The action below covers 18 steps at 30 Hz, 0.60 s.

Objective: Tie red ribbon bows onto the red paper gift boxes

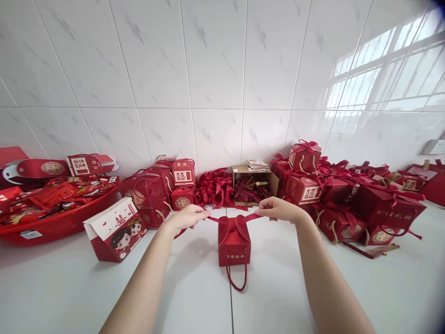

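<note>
A small red gift box (234, 253) with gold lettering stands upright in front of me, its rope handle (238, 287) hanging down the near side. A red ribbon (251, 217) runs across the box's top, through its rounded flaps. My left hand (189, 217) pinches the ribbon's left end, and a loose tail dangles below the fingers. On the other side my right hand (280, 209) pinches the right end between thumb and fingers. The ribbon is stretched outward between both hands, above the box.
To the left are a red basin (62, 225) of wrapped packets and a white-and-red carton (116, 229) with cartoon figures. Stacked red boxes (153, 188), a heap of ribbons (215, 188) and an open cardboard box (255, 185) line the wall. More ribboned boxes (342, 222) pile up right.
</note>
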Tool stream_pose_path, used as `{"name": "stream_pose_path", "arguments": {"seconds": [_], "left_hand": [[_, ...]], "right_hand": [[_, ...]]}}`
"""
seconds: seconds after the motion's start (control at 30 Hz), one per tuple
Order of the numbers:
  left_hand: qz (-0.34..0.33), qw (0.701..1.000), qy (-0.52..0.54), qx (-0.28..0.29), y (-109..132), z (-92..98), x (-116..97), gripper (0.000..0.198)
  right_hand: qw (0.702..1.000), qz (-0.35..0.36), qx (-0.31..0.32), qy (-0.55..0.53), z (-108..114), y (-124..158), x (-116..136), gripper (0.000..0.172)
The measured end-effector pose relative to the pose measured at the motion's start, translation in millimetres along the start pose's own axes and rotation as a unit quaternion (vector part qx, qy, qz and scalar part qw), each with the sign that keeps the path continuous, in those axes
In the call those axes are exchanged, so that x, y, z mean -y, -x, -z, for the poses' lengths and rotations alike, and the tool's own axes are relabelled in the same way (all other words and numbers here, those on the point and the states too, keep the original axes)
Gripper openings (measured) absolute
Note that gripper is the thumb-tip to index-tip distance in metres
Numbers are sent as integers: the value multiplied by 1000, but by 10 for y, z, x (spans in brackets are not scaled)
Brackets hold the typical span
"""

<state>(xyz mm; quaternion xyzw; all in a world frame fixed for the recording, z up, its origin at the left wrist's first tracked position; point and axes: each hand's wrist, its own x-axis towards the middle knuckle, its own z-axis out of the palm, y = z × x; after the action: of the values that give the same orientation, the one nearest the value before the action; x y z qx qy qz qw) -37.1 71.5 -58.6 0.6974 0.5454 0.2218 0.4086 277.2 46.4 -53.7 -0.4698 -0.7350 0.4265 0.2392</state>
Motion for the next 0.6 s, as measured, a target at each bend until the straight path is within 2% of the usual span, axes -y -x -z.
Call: {"name": "stream_pose_path", "arguments": {"seconds": [0.17,0.4,0.5,0.6], "left_hand": [[0,998,-67,4,28,114,45,50],[32,991,-128,33,-6,78,71,45],[37,991,-122,41,37,96,45,43],[-1,996,-54,69,123,179,15,39]], "right_hand": [[997,-56,-24,38,104,42,-135,44],[986,-130,20,106,148,-52,-343,41],[985,-134,36,105,163,-20,-330,42],[994,-93,20,60,182,100,-214,44]]}}
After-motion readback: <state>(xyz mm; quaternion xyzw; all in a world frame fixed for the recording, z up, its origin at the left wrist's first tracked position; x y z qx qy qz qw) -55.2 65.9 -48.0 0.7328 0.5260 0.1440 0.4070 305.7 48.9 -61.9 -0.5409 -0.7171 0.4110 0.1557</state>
